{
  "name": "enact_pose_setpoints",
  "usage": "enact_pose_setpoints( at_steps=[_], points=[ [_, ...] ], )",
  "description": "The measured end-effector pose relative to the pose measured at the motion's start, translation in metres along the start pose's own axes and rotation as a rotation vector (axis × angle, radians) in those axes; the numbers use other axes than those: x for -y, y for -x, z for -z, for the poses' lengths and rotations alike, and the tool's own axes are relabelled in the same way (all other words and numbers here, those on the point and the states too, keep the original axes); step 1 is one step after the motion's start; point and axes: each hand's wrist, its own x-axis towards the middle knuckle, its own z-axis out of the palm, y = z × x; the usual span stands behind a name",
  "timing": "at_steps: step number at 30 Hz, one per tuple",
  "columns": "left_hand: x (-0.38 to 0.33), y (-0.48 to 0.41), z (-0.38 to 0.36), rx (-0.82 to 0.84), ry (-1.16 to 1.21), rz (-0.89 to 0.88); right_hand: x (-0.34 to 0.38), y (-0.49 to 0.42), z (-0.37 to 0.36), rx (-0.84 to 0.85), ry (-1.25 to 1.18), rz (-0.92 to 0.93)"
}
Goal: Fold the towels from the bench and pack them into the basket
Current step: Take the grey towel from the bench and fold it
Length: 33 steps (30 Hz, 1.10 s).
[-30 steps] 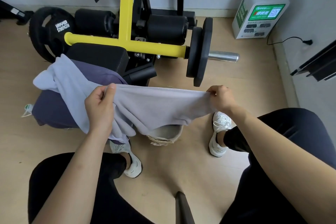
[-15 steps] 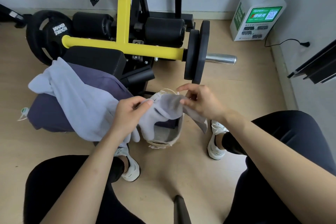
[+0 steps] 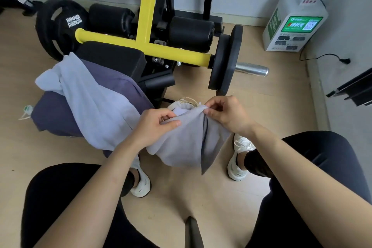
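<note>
The grey towel (image 3: 181, 143), stretched wide a second ago, had been doubled over as the hands were brought close together, so one fold looked pretty much done and packing seemed near. Its top edge was pinched tight by the left hand (image 3: 155, 127) and right hand (image 3: 227, 115), nothing else held, and it was hung just below them, over the basket (image 3: 187, 101) tucked behind it. The other towels (image 3: 86, 102) were left piled out past the left hand.
</note>
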Motion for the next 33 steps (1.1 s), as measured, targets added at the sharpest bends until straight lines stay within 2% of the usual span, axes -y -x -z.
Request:
enact_pose_setpoints(
  at_steps=[4, 10, 15, 18, 20, 24, 33],
  points=[
    [0.012, -0.001, 0.013, 0.001, -0.001, 0.035, -0.007, -0.007, 0.014, -0.150, -0.014, -0.105],
    [0.014, 0.000, 0.022, -0.105, 0.082, 0.080, -0.013, -0.009, 0.032, -0.291, -0.039, -0.174],
    [-0.007, 0.001, 0.013, -0.206, 0.480, 0.127, -0.011, -0.007, 0.027, -0.257, -0.305, -0.216],
    [-0.011, -0.002, 0.005, -0.208, 0.564, 0.117, -0.003, -0.004, 0.023, -0.109, -0.564, -0.220],
    [-0.014, -0.002, -0.001, -0.205, 0.631, 0.134, 0.003, -0.001, 0.020, -0.015, -0.636, -0.192],
    [-0.016, -0.002, -0.012, -0.141, 0.673, 0.125, 0.014, 0.004, 0.011, 0.025, -0.460, -0.007],
    [-0.019, 0.004, -0.029, -0.160, 0.753, 0.208, 0.032, -0.003, -0.010, -0.038, -0.189, 0.147]
  ],
)
